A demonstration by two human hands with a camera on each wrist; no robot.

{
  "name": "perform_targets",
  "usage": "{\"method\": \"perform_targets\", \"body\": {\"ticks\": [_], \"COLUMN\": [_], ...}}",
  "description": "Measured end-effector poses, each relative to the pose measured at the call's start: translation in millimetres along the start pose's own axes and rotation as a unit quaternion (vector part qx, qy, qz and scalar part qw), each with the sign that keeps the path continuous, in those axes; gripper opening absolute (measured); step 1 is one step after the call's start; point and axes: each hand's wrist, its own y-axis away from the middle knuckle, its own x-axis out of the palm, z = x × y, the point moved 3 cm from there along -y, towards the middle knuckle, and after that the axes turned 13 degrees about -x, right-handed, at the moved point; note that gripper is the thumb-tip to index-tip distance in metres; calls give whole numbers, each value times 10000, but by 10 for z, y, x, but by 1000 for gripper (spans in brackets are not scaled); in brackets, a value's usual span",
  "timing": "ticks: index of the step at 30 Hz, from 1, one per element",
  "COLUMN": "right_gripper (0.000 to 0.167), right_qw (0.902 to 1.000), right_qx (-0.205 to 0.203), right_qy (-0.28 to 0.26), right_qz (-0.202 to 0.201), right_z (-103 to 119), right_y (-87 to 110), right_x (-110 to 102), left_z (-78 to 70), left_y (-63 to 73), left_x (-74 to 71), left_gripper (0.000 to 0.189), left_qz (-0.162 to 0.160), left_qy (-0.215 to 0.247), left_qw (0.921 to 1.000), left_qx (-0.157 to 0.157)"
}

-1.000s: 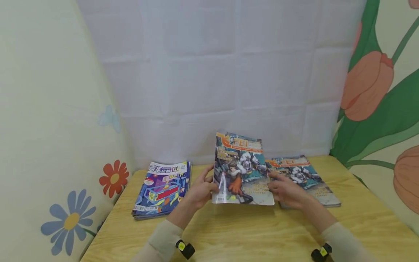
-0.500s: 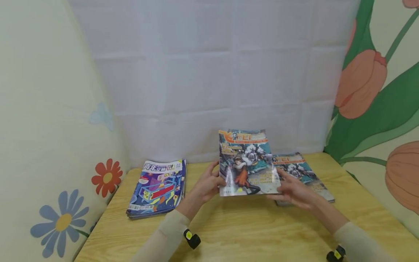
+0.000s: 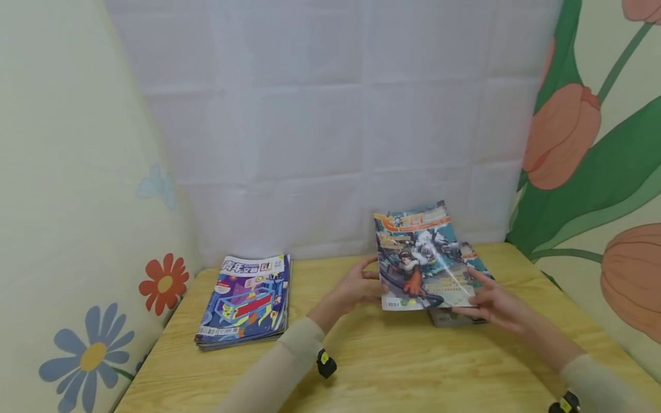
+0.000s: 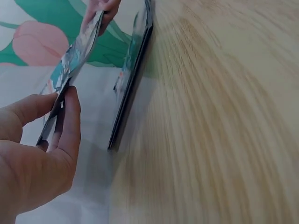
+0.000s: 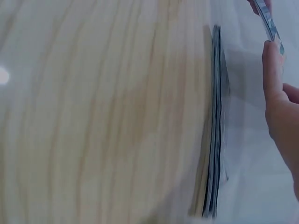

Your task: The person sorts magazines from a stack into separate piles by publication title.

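A magazine (image 3: pixel 423 261) with a teal, orange and grey illustrated cover is held up off the table, tilted toward me. My left hand (image 3: pixel 358 287) pinches its left edge, thumb on the cover side and fingers behind, as the left wrist view shows. At the lower right corner, my right hand (image 3: pixel 498 304) grips it between thumb and fingers. Below and behind it lies a low stack of magazines (image 3: pixel 476 265) with a similar cover, mostly hidden in the head view. The right wrist view shows that stack's layered edges (image 5: pixel 216 121) flat on the wood.
A second stack of magazines (image 3: pixel 245 301), purple and blue on top, lies at the left of the wooden table (image 3: pixel 382 367). White cloth (image 3: pixel 289 132) hangs along the back edge. Painted walls with flowers (image 3: pixel 563 137) stand at both sides.
Both hands have carried the magazine to the right, so it now overlaps most of the right stack in the head view. The left stack stays in place.
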Motion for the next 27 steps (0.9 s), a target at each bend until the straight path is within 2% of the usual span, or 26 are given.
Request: {"method": "perform_targets", "body": {"ticks": [5,7,12,15,20,27], "right_gripper": [95,95,95,94,93,93], "right_qw": [9978,9953,9854,9816,9800,9742], "right_qx": [66,140,368,471,562,545], "right_qy": [622,948,1661,1846,1898,2164], "right_qz": [215,139,-63,-115,-181,-332], "right_z": [122,151,187,196,224,325], "right_y": [100,144,231,266,302,317], "right_x": [-261,-363,-574,-669,-748,-779], "left_z": [107,169,298,375,455,403], "left_y": [-170,-231,-367,-462,-562,-597], "left_x": [271,391,673,807,931,1004], "left_gripper": [85,84,84,84,83,80], "left_qz": [81,105,-93,-327,-493,-595], "left_qy": [225,297,362,486,805,906], "left_qw": [9994,9990,9976,9955,9919,9897], "left_qx": [-233,-318,-576,-746,-848,-940]}}
